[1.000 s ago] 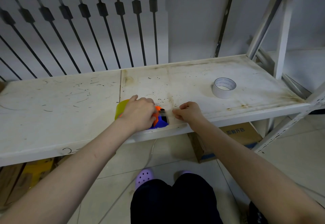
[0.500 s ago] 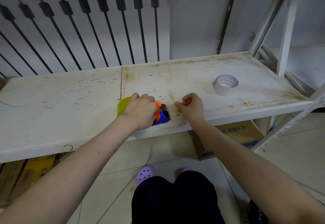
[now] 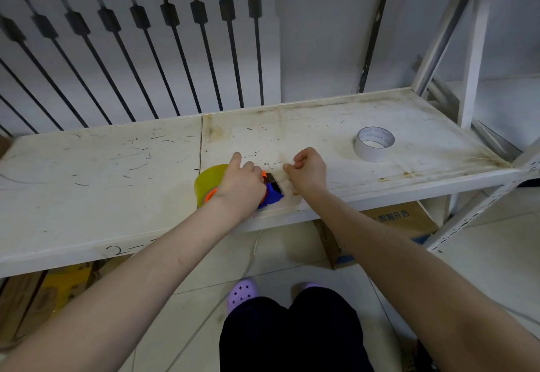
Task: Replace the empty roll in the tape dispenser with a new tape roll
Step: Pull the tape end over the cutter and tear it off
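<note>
Scuffed white shelf (image 3: pixel 117 172) carries the tape dispenser (image 3: pixel 270 193), gripped by the left hand (image 3: pixel 241 187); just right of it, the right hand (image 3: pixel 309 171) pinches closed; farther right sits an empty roll (image 3: pixel 374 144).

Left hand (image 3: pixel 239 187) clamps the tape dispenser (image 3: pixel 270 193) – right hand (image 3: pixel 308 171) pinched beside it; empty roll (image 3: pixel 374 143) well apart.

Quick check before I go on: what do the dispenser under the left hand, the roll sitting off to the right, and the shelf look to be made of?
Dispenser: glossy blue and orange body, likely moulded plastic; the yellow roll on it looks like translucent film tape. Loose roll: matt white, probably paper or cloth tape on a pale core; I cannot tell which. Shelf: white painted board, scuffed, with rust-brown stains, possibly metal.
</note>
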Tool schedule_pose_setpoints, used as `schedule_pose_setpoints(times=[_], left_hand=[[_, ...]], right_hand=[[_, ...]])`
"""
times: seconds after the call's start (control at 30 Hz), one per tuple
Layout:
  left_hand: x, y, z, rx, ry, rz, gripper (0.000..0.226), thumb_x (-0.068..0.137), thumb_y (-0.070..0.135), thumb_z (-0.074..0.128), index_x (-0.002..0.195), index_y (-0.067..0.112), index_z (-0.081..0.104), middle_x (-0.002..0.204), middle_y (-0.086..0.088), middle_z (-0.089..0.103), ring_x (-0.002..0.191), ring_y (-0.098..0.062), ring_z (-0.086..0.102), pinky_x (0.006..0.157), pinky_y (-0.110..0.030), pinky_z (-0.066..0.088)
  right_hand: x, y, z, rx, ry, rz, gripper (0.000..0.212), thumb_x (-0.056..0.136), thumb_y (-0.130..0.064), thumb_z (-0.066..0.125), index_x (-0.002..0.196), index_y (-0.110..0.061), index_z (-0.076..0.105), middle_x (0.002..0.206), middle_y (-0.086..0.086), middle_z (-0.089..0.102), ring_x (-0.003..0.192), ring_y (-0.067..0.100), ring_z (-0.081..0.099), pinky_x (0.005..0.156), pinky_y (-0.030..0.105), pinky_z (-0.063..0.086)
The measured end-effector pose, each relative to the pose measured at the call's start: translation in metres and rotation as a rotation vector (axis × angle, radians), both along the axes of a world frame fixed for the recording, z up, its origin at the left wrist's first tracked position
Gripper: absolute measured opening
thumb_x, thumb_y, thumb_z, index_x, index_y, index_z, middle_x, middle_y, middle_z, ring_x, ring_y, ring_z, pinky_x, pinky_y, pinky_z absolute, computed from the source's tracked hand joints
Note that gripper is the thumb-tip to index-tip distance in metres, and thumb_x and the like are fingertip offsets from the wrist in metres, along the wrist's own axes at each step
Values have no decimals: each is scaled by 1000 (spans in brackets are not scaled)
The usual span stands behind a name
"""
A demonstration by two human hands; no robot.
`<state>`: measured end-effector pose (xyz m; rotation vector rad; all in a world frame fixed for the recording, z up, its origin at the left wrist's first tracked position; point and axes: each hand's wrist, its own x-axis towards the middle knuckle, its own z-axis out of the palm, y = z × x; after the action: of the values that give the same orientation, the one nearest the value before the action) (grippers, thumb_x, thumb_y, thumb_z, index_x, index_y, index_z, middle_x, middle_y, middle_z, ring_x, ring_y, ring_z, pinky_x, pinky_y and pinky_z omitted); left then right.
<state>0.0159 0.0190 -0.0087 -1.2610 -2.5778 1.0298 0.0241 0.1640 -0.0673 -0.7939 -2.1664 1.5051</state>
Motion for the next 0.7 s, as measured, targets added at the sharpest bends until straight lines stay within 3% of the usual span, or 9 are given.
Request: schedule_pose_setpoints(times=[0.17, 0.33, 0.5, 0.6, 0.7], left_hand=[[3, -2, -5, -87, 46, -30, 47, 93, 24, 49, 138, 11, 46, 137, -13, 46, 130, -29, 41, 116, -57, 5], [8, -13, -12, -43, 50, -41, 64, 94, 21, 43, 149, 0, 19, 150, -22, 31, 138, -34, 31, 115, -60, 3], [7, -7, -10, 185, -94, 55, 73, 92, 29, 45, 149, -2, 12, 148, -19, 38, 133, -31, 41, 117, -56, 7], [0, 8, -2, 321, -225, 120, 89, 84, 52, 50, 150, 4, 14, 143, -13, 45, 127, -29, 49, 116, -54, 12], [-12, 23, 0, 333, -269, 151, 95, 68, 69, 57, 139, 8, 38, 133, -8, 53, 131, -27, 43, 113, -57, 14]], right_hand=[[0, 1, -3, 66, -15, 26, 19, 81, -5, 65, 85, -12, 47, 67, -5, 44, 61, 9, 43, 58, 18, 39], [8, 8, -7, -39, 3, -36, 24, 79, -11, 69, 80, -19, 47, 74, 0, 53, 78, 26, 62, 75, 37, 54], [18, 16, -3, -113, -8, -26, 21, 81, -10, 68, 89, -12, 48, 73, 0, 52, 57, 15, 58, 58, 26, 50], [20, 17, -3, -114, -72, -22, 23, 81, -11, 68, 92, -10, 48, 72, -1, 51, 55, 14, 58, 58, 25, 49], [20, 18, -3, -110, -118, -27, 24, 81, -13, 68, 93, -11, 47, 72, -1, 53, 55, 13, 58, 60, 25, 49]])
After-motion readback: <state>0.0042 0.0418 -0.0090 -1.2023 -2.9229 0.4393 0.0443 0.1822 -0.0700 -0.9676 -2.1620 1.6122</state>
